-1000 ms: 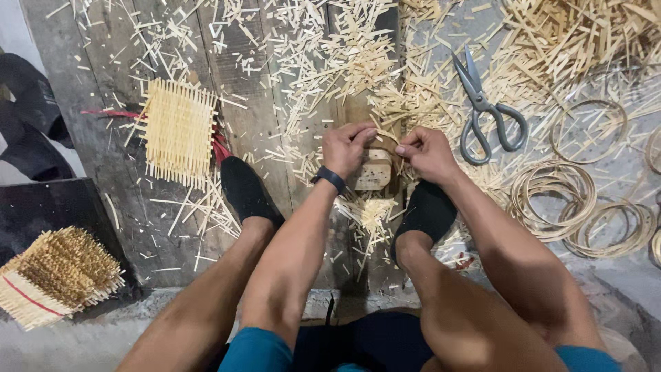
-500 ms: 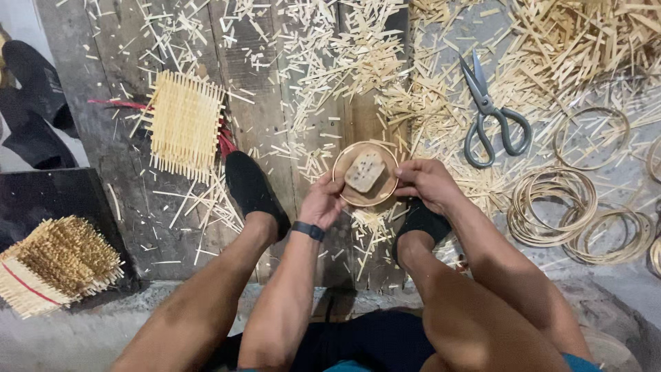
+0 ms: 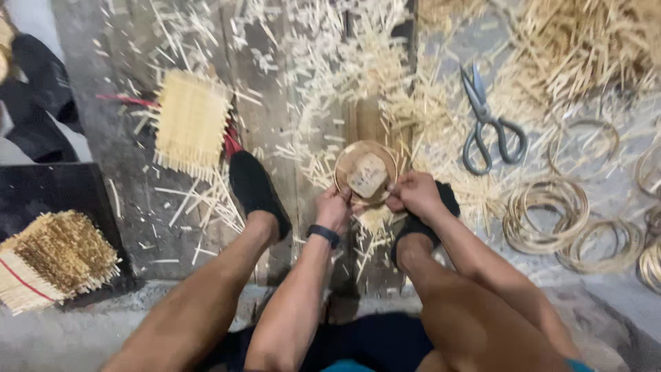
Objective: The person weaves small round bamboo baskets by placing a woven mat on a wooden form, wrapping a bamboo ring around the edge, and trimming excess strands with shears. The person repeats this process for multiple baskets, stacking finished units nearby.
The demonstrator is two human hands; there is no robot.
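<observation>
Hands grip a round bamboo hoop (image 3: 365, 172) at its near rim, left hand (image 3: 335, 209) and right hand (image 3: 414, 194); it faces up between the feet, nearer the person than before.

Both forearms are bare, with no sleeves reaching into view; the left hand (image 3: 335, 209) carries a narrow dark wristband (image 3: 323, 235) just behind it, while the right hand (image 3: 415, 195) shows no band, ring or glove. Both legs are bare from thigh to ankle, and each foot wears a plain black slip-on shoe, the left shoe (image 3: 256, 191) fully visible, the right shoe (image 3: 420, 224) partly covered. At the bottom edge, dark navy shorts (image 3: 372, 341) show between the thighs, with a strip of teal fabric (image 3: 348, 366) below them.
</observation>
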